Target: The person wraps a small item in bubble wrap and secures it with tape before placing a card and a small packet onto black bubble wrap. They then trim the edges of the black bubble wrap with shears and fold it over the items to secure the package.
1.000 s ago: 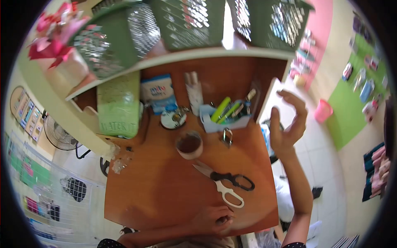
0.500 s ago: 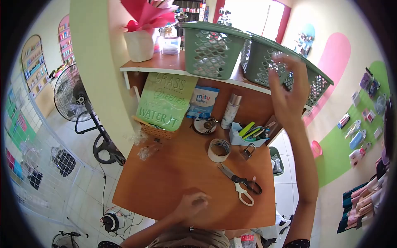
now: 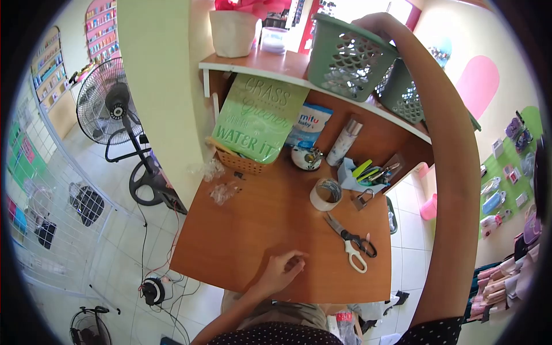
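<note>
My right hand (image 3: 376, 24) reaches up to the rim of a green plastic basket (image 3: 351, 60) on the raised shelf (image 3: 259, 68); its fingertips are hidden behind or inside the rim. Low over the front of the brown desk (image 3: 230, 241), my left hand (image 3: 284, 270) has loosely curled fingers, and nothing shows in them. To its right lie scissors (image 3: 351, 242) with one black and one white handle. A tape roll (image 3: 326, 194) and a small padlock (image 3: 363, 199) sit farther back, beside a light-blue holder (image 3: 352, 177) of pens and cutters.
Under the shelf stand a green bag (image 3: 259, 118) in a woven basket (image 3: 244, 163), a blue pack (image 3: 309, 125) and a spray can (image 3: 345, 142). A white pot (image 3: 233, 34) and a second green basket (image 3: 402, 98) are above. A fan (image 3: 109, 100) stands left.
My right hand has gone from open in the air to the near basket's rim. The view has shifted, and my left hand is still low over the desk.
</note>
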Motion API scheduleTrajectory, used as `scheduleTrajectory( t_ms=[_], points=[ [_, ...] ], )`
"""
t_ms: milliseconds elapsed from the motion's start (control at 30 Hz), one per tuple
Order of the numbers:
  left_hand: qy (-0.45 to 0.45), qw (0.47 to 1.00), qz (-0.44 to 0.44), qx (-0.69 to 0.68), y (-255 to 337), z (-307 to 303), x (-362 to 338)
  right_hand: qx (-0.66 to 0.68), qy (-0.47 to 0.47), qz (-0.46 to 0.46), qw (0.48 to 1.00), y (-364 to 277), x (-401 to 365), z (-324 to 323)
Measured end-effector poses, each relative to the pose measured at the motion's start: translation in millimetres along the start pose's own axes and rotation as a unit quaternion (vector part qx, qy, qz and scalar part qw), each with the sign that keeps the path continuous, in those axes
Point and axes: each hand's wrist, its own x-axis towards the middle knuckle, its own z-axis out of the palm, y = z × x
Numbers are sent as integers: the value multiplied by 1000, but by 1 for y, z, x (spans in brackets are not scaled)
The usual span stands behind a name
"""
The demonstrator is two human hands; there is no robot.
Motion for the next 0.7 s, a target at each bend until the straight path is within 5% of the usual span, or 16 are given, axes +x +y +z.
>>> scheduleTrajectory(
  t_ms=[67,100,367,533,700],
  points=[
    [-1,1000,0,-3,0,1,2,63,-40,91,993,5,14,6],
    [7,1000,2,1,0,1,3,86,44,159,983,-7,-4,13],
    [-4,999,7,34,4,1,3,94,310,150,934,-57,-171,139],
    [-49,997,-35,53,4,0,2,68,476,221,848,-56,-306,231],
    [13,999,-31,18,-2,3,1,-5,632,263,729,-78,-408,292]
  ],
)
